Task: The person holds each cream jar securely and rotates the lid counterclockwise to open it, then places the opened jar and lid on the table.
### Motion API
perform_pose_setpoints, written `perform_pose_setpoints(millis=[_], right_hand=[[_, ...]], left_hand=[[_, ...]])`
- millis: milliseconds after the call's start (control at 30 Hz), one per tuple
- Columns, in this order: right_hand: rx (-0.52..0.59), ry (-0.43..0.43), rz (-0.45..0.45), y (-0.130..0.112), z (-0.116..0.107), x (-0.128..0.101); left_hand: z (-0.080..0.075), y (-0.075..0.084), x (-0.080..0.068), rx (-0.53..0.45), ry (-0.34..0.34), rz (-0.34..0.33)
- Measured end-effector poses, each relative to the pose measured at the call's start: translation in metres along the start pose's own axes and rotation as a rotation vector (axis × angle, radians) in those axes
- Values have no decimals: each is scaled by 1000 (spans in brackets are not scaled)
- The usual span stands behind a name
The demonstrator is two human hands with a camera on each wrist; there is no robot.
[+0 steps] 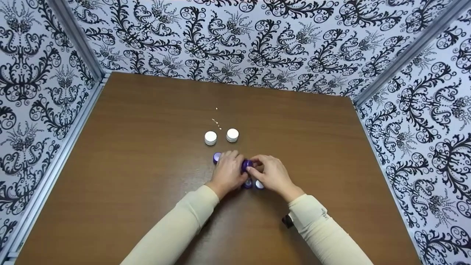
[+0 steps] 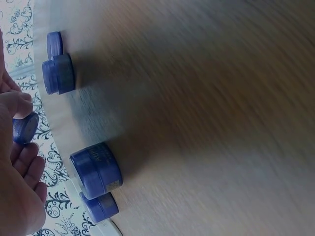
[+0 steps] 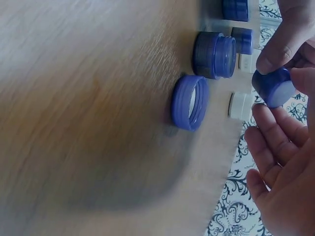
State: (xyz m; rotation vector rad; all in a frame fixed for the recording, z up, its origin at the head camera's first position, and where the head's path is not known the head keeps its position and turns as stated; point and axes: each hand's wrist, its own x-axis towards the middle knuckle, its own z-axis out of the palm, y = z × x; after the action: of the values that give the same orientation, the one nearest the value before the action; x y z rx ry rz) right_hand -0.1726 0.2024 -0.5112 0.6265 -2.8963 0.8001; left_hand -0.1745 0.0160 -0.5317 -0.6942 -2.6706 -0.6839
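Observation:
Between my two hands, raised above the table, is a small purple jar [image 3: 272, 88]. My left hand [image 1: 230, 167] pinches it from one side. From the other side the thumb and fingers of my right hand [image 1: 272, 173] grip the same jar. Below them on the table stands an opened purple jar [image 3: 214, 55], its threaded neck showing. A purple screw lid [image 3: 189, 103] lies beside it with its white inside showing. Another purple jar [image 2: 96, 169], bearing a printed label, stands near my left hand, with one more purple jar [image 2: 100, 206] behind it.
Farther back on the brown table [image 1: 154, 147] stand two white-topped jars, a left one [image 1: 210, 138] and a right one [image 1: 232, 135]. Small pale specks [image 1: 216, 121] mark the table beyond them. Patterned walls [image 1: 235, 40] enclose the back and sides.

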Motion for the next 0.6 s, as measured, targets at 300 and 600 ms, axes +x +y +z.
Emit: perform_pose_setpoints(millis=[300, 600], right_hand=[[73, -1, 74, 0, 0, 0], [131, -11, 80, 3, 1, -2]], left_hand=[[1, 0, -1, -5, -6, 9], [-1, -3, -1, 15, -52, 8]])
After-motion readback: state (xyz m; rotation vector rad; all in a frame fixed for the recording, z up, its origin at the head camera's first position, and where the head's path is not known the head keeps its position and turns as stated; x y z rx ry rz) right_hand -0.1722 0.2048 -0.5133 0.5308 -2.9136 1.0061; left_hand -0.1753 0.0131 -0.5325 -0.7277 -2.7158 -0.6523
